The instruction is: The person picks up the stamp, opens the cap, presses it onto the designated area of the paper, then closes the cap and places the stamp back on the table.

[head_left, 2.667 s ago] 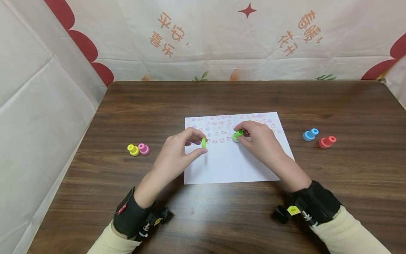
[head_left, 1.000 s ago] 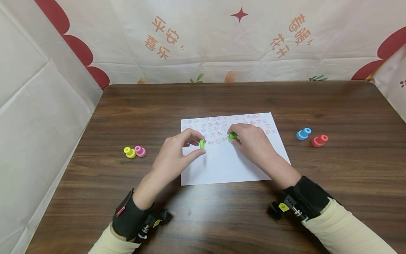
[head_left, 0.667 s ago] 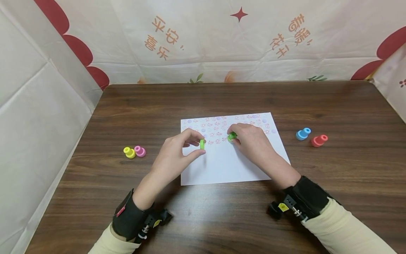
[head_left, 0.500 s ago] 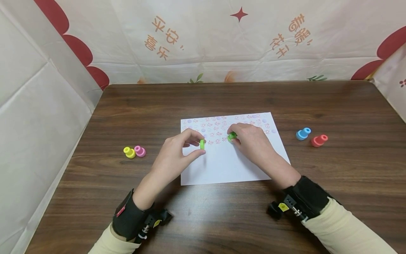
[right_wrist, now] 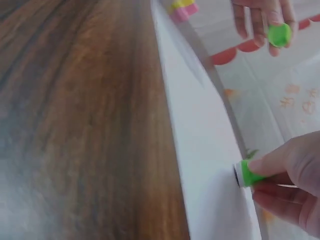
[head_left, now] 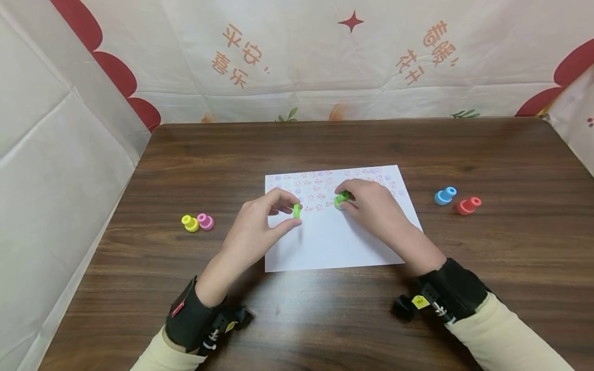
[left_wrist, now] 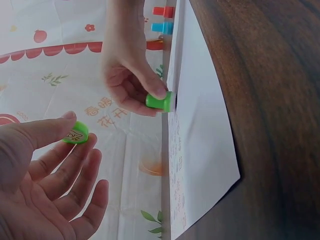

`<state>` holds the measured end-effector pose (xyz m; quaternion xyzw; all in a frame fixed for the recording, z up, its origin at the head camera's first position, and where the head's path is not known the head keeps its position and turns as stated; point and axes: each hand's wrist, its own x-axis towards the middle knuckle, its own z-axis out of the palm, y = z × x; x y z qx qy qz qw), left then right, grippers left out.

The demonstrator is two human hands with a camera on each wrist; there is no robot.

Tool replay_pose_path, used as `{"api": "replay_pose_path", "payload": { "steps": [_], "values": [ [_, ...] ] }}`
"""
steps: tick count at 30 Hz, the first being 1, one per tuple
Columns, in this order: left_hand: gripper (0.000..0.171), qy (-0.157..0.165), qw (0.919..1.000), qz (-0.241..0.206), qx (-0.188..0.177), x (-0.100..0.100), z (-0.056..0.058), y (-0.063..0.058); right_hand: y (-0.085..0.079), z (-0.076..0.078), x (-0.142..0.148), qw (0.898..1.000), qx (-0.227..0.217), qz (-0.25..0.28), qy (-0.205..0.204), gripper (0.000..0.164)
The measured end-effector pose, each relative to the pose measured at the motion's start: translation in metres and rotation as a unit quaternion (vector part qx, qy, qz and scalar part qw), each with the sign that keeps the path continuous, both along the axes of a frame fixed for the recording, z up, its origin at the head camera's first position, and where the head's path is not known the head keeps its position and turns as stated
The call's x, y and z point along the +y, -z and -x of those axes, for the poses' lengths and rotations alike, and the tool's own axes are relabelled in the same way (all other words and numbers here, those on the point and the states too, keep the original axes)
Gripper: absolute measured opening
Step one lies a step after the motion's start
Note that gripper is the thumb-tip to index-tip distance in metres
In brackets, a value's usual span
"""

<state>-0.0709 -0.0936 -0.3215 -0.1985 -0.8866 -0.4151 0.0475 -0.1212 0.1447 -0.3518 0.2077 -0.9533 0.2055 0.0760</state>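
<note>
My right hand (head_left: 371, 206) pinches a small green stamp (head_left: 342, 199) by its handle over the white sheet of paper (head_left: 320, 247). In the right wrist view the stamp's pale base (right_wrist: 239, 175) faces the paper at very close range; whether it touches I cannot tell. Between thumb and fingers, my left hand (head_left: 255, 221) holds a green cap (head_left: 296, 210) upright above the paper's left part. A design shows on the face of that cap (left_wrist: 76, 134) in the left wrist view. Rows of small red and purple prints (head_left: 315, 188) cover the sheet's far part.
On the brown wooden table (head_left: 297, 319), a yellow stamp (head_left: 190, 223) and a pink stamp (head_left: 205, 221) stand at the left. A blue stamp (head_left: 445, 196) and a red stamp (head_left: 468, 205) are at the right. A patterned cloth (head_left: 297, 62) hangs behind.
Over the last half second my right hand has shifted slightly, and the green stamp's pale base now shows more, as if lifted or tilted. My left hand with the cap has stayed almost still.
</note>
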Motion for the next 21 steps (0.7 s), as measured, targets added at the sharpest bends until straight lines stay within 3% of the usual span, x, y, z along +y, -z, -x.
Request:
{"api": "replay_pose_path", "payload": {
  "steps": [9,21],
  "values": [
    [0.028,-0.005,1.0,0.007,-0.003,0.0,0.001,0.001,-0.009,-0.002,0.006,0.994,0.018,0.111,0.018,0.025],
    [0.028,0.0,1.0,0.002,-0.008,0.002,0.002,0.002,-0.013,-0.013,0.006,0.983,0.016,0.18,0.016,0.025]
  ]
}}
